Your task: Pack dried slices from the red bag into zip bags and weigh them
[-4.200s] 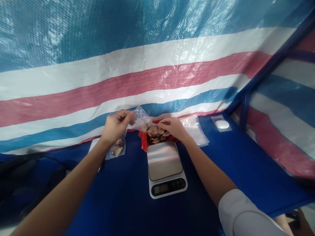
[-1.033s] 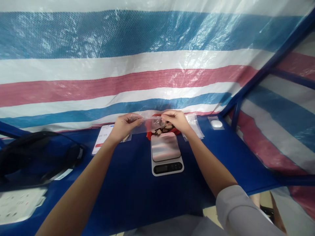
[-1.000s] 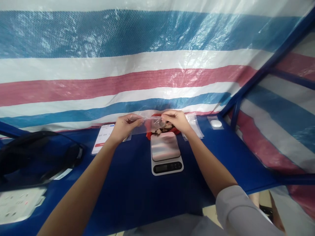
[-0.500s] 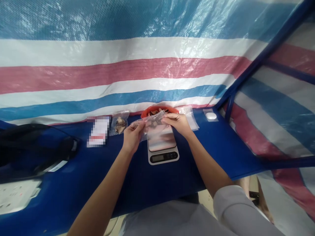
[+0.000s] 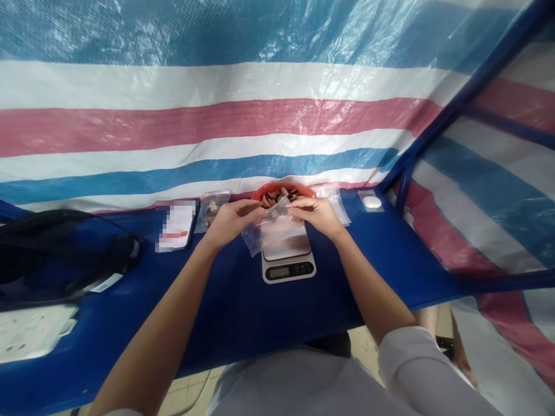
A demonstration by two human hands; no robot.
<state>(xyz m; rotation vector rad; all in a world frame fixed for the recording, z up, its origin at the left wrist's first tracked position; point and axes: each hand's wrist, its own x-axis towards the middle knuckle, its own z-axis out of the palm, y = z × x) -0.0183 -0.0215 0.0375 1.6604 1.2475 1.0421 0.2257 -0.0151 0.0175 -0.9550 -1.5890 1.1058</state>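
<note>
Both of my hands hold a clear plastic bag point(image 5: 252, 241) above a kitchen scale point(image 5: 288, 273). My left hand point(image 5: 232, 222) pinches the bag at its left side with thumb and fingers. At the bag's other side, my right hand point(image 5: 318, 216) is closed on the upper edge. Small brownish pieces show through the film between my fingertips, too blurred to name. Just behind the scale lies a red bag point(image 5: 259, 192) full of brown and pale dried pieces point(image 5: 281, 195). The scale's display is not readable.
Left of my hands are another clear bag point(image 5: 203, 222) with pale pieces, a phone point(image 5: 177, 226), a black strapped item point(image 5: 117, 245) and a white power strip point(image 5: 34, 334). On the right are clear bags point(image 5: 337, 203) and a small bag with a white object point(image 5: 372, 202).
My left hand has turned and its wrist has shifted left, covering part of the pale-piece bag. The held bag hangs lower at the left. More of the red bag's contents shows.
</note>
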